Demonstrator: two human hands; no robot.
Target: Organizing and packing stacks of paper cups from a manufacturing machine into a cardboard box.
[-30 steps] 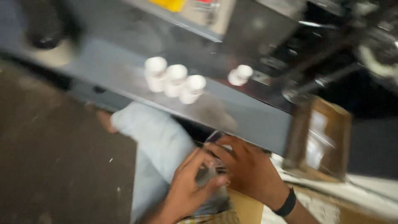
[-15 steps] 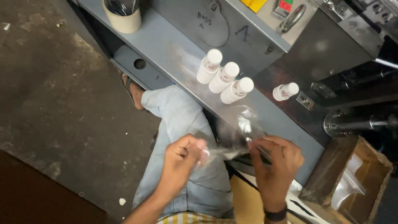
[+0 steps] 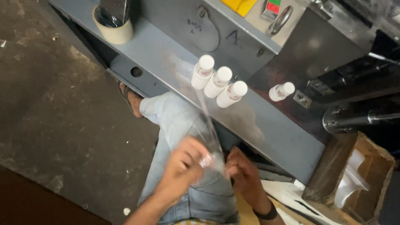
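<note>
My left hand (image 3: pixel 183 164) and my right hand (image 3: pixel 243 174) meet over my lap and both pinch a clear plastic bag (image 3: pixel 209 137). The thin film stretches up from my fingers toward the grey machine shelf (image 3: pixel 166 50). Three small white bottles (image 3: pixel 218 81) stand in a row on that shelf just above the bag's upper end. A fourth white bottle (image 3: pixel 281 91) stands apart to their right. A black band sits on my right wrist. My jeans leg (image 3: pixel 175 121) lies under the hands.
A roll of tape (image 3: pixel 113 27) with dark items inside stands at the shelf's left end. An open cardboard box (image 3: pixel 354 179) with plastic inside sits at the lower right. A metal cylinder (image 3: pixel 358 118) juts out at right. A dark concrete floor (image 3: pixel 54 104) lies at left.
The view has shifted down and left and sharpened. My hands have drawn closer together on the bag, and the film now stretches up toward the bottles.
</note>
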